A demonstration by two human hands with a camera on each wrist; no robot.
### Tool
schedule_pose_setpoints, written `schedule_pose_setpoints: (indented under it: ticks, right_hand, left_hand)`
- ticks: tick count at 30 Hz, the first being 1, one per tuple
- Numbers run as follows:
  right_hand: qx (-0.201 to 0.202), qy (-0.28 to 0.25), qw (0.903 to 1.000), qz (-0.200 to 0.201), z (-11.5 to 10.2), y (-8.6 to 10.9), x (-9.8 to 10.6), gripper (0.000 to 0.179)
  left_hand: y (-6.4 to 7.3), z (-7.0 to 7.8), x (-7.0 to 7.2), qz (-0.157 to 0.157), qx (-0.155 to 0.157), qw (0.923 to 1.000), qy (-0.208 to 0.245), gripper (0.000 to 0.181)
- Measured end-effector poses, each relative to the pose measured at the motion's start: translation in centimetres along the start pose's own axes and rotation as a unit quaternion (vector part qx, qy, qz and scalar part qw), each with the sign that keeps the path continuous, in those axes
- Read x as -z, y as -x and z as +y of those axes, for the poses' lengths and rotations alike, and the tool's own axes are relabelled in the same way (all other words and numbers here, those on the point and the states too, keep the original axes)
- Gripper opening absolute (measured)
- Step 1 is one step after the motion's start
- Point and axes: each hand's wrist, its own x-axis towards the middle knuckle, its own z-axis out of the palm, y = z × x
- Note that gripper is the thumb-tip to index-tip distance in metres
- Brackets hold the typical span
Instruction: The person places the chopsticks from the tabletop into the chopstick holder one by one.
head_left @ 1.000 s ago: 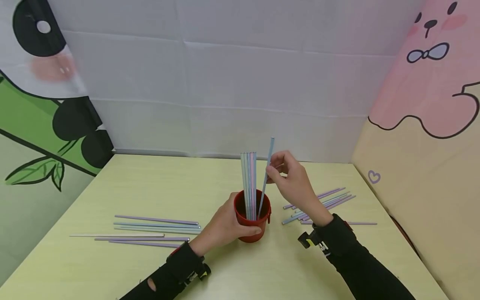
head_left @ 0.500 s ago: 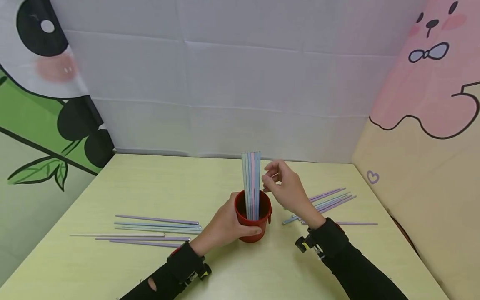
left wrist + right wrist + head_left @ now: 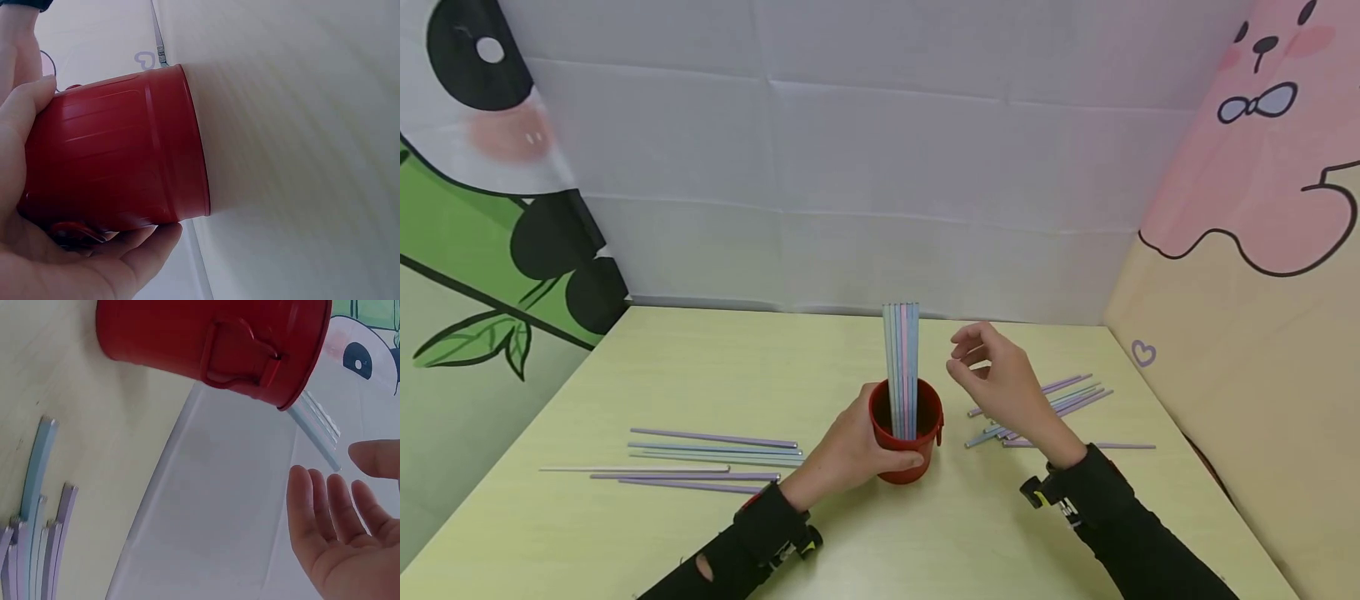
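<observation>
My left hand (image 3: pixel 850 446) grips a small red bucket (image 3: pixel 927 450) from its left side, thumb across the front. The left wrist view shows the bucket's wall (image 3: pixel 119 150) between thumb and fingers, its base at the table. Several pastel chopsticks (image 3: pixel 901 367) stand upright in it, bunched to the left, with blue, pink and green showing. To the right of their tops my right hand (image 3: pixel 996 375) hovers with loosely bent fingers and holds nothing. From the right wrist camera, that hand's fingers (image 3: pixel 340 506) are apart from the chopstick ends (image 3: pixel 328 447).
More chopsticks (image 3: pixel 715 454) in purple, blue, green and white lie flat left of the bucket. On the right, below my right hand, lies another loose pile of chopsticks (image 3: pixel 1078 396). Behind the pale table (image 3: pixel 737 358) hangs a white sheet (image 3: pixel 880 167).
A blue chopstick that my right hand held has gone into the bucket beside the others. The right hand has let go and moved off rightward. My left hand stays on the bucket.
</observation>
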Motion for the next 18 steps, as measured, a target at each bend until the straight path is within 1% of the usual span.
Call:
schedule_pose_setpoints:
  ticks: [3,7,12,15,18]
  right_hand:
    - [0.013,0.033,0.9992,-0.017,0.7,0.8,0.9,0.031]
    - [0.025,0.075,0.995,-0.06,2.2,2.2,2.1,0.034]
    - [0.047,0.142,0.9833,-0.103,4.3,4.2,3.6,0.033]
    - [0.045,0.18,0.9753,-0.119,5.6,5.4,4.5,0.034]
    - [0.047,0.206,0.9688,-0.13,6.6,6.5,5.3,0.036]
  left_hand:
    - [0.0,0.0,0.1,-0.002,0.005,1.0,-0.001,0.092]
    - [0.1,0.1,0.1,0.0,0.005,1.0,-0.005,0.091]
    - [0.1,0.0,0.2,0.003,-0.003,1.0,-0.009,0.09]
    - [0.2,0.0,0.3,0.002,-0.003,1.0,-0.008,0.09]
    - [0.2,0.0,0.3,0.002,-0.001,1.0,-0.008,0.091]
